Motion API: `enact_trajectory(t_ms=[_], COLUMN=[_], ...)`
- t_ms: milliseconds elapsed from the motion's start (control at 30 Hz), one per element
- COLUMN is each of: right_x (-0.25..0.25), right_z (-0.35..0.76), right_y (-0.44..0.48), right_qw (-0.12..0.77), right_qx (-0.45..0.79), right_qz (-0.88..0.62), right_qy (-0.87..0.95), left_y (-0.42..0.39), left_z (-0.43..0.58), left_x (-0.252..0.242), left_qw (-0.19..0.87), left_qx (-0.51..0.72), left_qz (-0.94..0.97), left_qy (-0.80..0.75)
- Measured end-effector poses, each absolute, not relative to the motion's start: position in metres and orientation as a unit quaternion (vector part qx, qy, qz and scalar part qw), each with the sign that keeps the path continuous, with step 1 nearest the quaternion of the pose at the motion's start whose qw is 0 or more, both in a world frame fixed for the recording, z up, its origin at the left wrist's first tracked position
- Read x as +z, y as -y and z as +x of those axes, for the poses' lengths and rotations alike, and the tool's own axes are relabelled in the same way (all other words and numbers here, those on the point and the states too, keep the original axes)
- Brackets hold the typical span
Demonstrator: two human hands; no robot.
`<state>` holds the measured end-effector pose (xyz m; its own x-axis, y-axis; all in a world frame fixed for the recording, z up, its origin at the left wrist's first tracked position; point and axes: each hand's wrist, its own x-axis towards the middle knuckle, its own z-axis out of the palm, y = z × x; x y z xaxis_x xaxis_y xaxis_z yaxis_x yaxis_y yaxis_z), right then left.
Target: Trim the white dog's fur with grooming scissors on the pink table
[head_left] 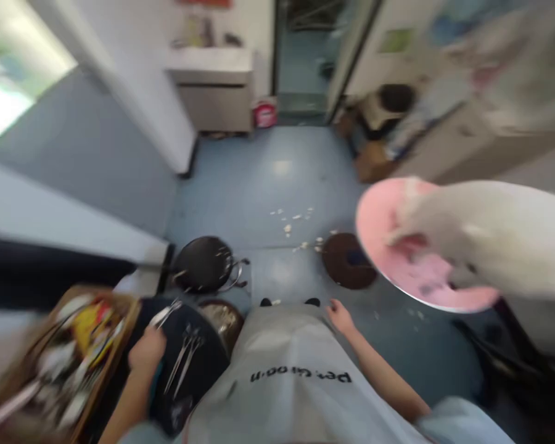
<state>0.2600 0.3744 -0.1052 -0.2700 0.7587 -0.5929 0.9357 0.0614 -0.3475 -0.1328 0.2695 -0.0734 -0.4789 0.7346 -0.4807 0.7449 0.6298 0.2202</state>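
Note:
The picture is smeared by motion. My left hand [147,350] is closed around a metal tool [166,313], perhaps scissors, above a dark mat [198,370] on which more metal scissors [184,356] lie. My right hand [340,316] hangs by my side at the edge of my grey apron [296,370]; its fingers are curled and nothing shows in them. A white animal [485,237] with a pink cone collar [398,246] round its head stands on the right.
A wooden tray [62,357] of grooming supplies sits at the lower left. A black stool [206,264] and a brown round stool [346,260] stand on the blue floor, with white tufts scattered between them. Behind are a cabinet [215,92], a doorway and another person.

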Motion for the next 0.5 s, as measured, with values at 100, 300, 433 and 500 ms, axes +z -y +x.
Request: enact_trajectory(t_ms=[100, 300, 433, 500], right_x=[-0.075, -0.036, -0.042, -0.052], right_z=[0.227, 0.205, 0.275, 0.325], right_y=[-0.375, -0.389, -0.413, -0.420], right_qw=[0.025, 0.034, 0.103, 0.072], right_qx=[-0.411, -0.331, -0.308, -0.315], right_qz=[0.471, 0.337, 0.480, 0.552], right_qy=[-0.780, -0.881, -0.815, -0.768], left_y=[-0.356, -0.346, -0.392, -0.438], left_z=[-0.057, 0.018, 0.068, 0.112], left_x=[-0.061, -0.050, -0.036, -0.029], left_qw=[0.273, 0.250, 0.287, 0.399], left_qx=[-0.019, -0.085, -0.068, 0.051], left_qz=[0.600, 0.770, 0.823, 0.782], left_qy=[-0.752, -0.581, -0.486, -0.476])
